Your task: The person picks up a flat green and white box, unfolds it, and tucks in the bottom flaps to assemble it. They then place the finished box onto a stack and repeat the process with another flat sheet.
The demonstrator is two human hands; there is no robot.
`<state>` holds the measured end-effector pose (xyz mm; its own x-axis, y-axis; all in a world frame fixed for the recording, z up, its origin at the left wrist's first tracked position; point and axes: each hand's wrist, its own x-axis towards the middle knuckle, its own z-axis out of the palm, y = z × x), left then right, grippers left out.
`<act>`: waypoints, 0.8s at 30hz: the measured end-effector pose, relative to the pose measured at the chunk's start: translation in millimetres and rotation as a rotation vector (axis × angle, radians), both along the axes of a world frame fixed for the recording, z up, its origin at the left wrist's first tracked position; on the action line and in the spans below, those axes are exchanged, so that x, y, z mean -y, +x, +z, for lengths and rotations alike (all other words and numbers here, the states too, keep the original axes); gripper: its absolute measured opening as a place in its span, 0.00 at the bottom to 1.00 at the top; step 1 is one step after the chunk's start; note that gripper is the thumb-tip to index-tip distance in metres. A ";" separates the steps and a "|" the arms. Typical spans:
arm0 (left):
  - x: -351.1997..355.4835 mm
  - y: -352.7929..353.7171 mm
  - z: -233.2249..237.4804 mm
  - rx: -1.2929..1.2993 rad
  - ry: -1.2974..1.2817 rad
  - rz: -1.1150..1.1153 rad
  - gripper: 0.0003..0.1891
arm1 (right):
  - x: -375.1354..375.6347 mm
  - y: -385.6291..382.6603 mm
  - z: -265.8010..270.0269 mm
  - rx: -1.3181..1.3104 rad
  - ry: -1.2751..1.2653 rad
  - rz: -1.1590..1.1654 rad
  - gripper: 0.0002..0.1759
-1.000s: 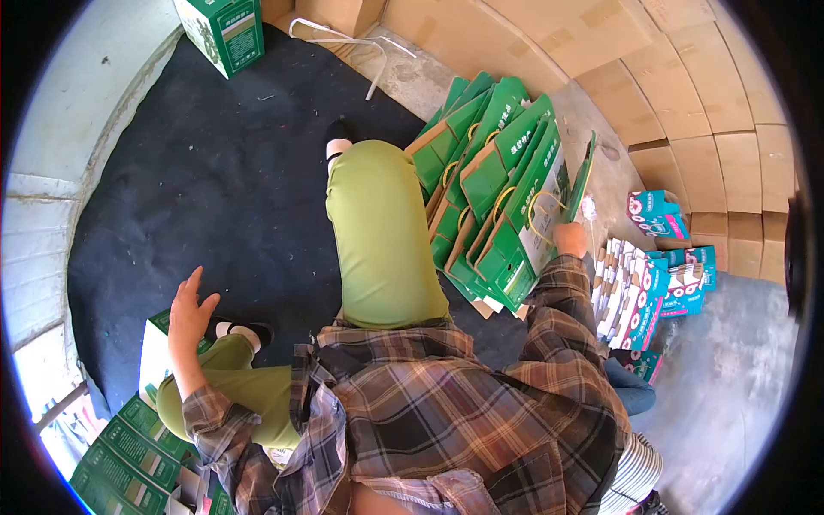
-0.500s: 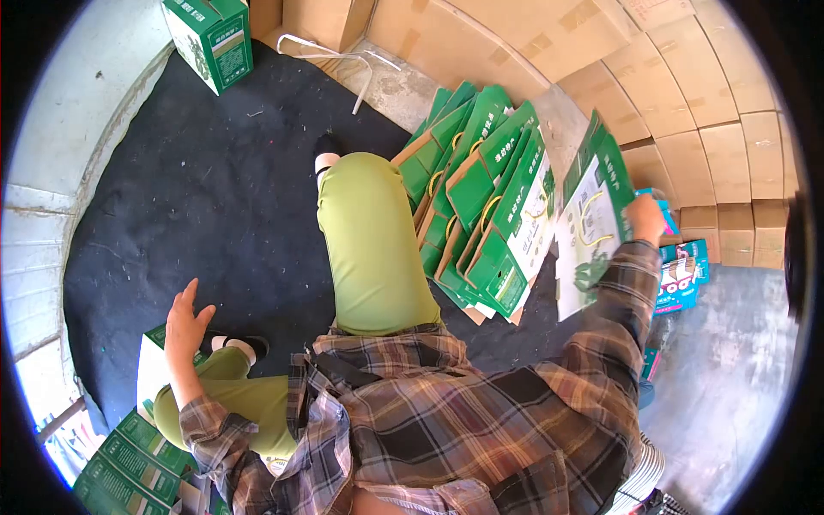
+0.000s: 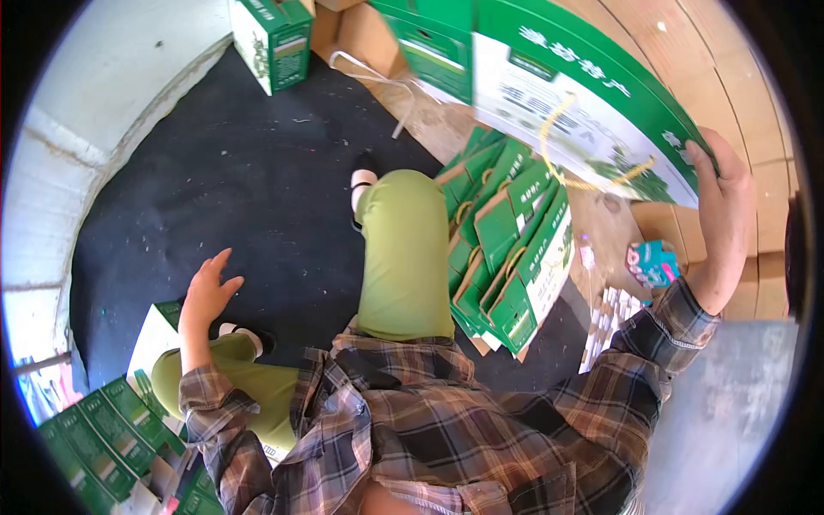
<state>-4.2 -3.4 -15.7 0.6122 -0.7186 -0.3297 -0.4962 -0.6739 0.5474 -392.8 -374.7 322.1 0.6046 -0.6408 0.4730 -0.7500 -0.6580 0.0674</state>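
Observation:
My right hand (image 3: 728,189) is raised at the upper right, its thumb and fingers closed on the edge of a green and white gift carton (image 3: 515,94). The carton looks flat, shows printed leaves and carries a yellow rope handle (image 3: 548,137). Below it, a leaning stack of similar flattened cartons (image 3: 506,245) with yellow handles stands beside my knee. My left hand (image 3: 209,296) hovers with spread fingers above the black mat (image 3: 197,189), holding nothing. Nearest to it is a white and green carton (image 3: 154,339) by my other leg.
An upright green carton (image 3: 287,47) stands at the back left, near a bent white strip (image 3: 369,77). Brown cardboard boxes (image 3: 768,112) line the right side. A blue packet (image 3: 654,262) and white bundles (image 3: 611,313) lie on the floor. Several green cartons (image 3: 94,442) sit at the lower left.
My right hand has lifted the flat carton from beside the stack up and across, above the stack, so it spans the upper right. White bundles now show below. My left hand stays open.

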 end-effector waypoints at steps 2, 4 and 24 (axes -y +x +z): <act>-5.7 3.5 -4.4 -0.031 -0.034 0.035 0.32 | 3.9 28.4 -11.5 0.155 0.133 0.161 0.10; -6.9 5.1 -1.0 -0.114 -0.056 0.090 0.33 | 7.0 57.6 -23.9 0.359 0.345 0.347 0.10; -62.4 36.9 61.5 -0.250 -1.385 0.809 0.16 | 54.6 285.8 -307.6 0.523 1.295 0.656 0.16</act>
